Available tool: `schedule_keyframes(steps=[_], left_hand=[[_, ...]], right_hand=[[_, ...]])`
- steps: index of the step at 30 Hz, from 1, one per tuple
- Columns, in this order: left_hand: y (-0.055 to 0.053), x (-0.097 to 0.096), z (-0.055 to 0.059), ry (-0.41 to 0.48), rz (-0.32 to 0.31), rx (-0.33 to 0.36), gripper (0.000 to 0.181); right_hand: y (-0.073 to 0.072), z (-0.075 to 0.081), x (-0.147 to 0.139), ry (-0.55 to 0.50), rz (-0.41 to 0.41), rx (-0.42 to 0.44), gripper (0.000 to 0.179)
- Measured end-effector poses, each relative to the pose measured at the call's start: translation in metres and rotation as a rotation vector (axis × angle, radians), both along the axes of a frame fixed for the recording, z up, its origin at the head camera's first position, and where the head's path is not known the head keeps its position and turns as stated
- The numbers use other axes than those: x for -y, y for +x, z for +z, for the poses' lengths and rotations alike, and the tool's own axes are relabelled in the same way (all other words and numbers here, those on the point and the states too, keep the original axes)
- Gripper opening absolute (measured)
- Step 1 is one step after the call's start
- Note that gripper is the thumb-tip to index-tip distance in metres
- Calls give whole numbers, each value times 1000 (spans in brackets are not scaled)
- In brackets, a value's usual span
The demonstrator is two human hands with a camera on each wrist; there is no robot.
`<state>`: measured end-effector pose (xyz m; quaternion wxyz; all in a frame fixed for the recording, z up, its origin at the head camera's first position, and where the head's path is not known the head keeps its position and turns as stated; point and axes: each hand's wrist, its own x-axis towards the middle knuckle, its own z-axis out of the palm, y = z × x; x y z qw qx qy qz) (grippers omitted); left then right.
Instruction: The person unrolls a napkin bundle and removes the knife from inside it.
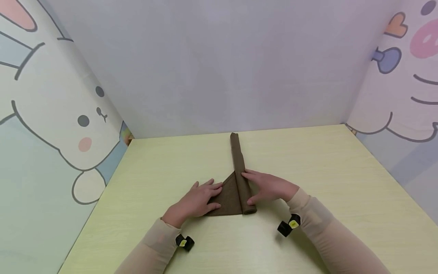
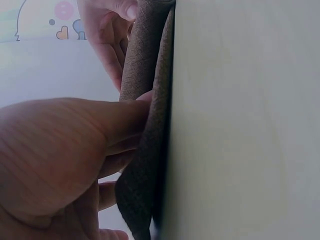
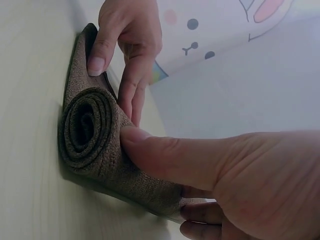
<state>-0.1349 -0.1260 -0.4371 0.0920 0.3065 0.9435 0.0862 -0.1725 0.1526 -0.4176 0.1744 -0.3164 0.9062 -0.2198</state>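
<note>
The largest thing before me is the pale grey-lilac back wall, plain and faintly rippled; below it spreads the pale yellow tabletop, lightly grained like wood; to my left stands a wall panel with a white cartoon rabbit outlined in grey, pink at the cheek; to my right, another panel carries a pale cartoon figure, an orange heart and a blue shape.

The brown cloth lies mid-table in front of me; its right part is wound into a long roll, far end close to the table's back edge, near end showing a spiral; its left part is a flat, slanting flap.

My left hand rests on that flap, fingers extended and spread, gripping nothing; my right hand lies along the roll's right side, fingers and thumb apart and fairly straight, touching without closing round it.

Smallest are the black wrist cameras by my beige sleeves; their yellow labels bear marks too small to read.
</note>
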Motion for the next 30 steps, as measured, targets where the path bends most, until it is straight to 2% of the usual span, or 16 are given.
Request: schedule_keyframes(steps=[11, 15, 20, 23, 30], left_hand=[[3, -5, -1, -21, 9, -11, 62], [7, -14, -2, -33, 18, -10, 66], [11, -25, -4, -66, 20, -15, 70], [12, -28, -4, -96, 31, -25, 72], [12, -25, -3, -118, 41, -29, 73]], right_hand=[[4, 4, 1, 3, 7, 1, 92], [7, 2, 10, -27, 47, -82, 86], [7, -10, 21, -19, 75, -170, 85], [8, -14, 23, 5, 66, -168, 86], [6, -14, 23, 20, 62, -157, 88]])
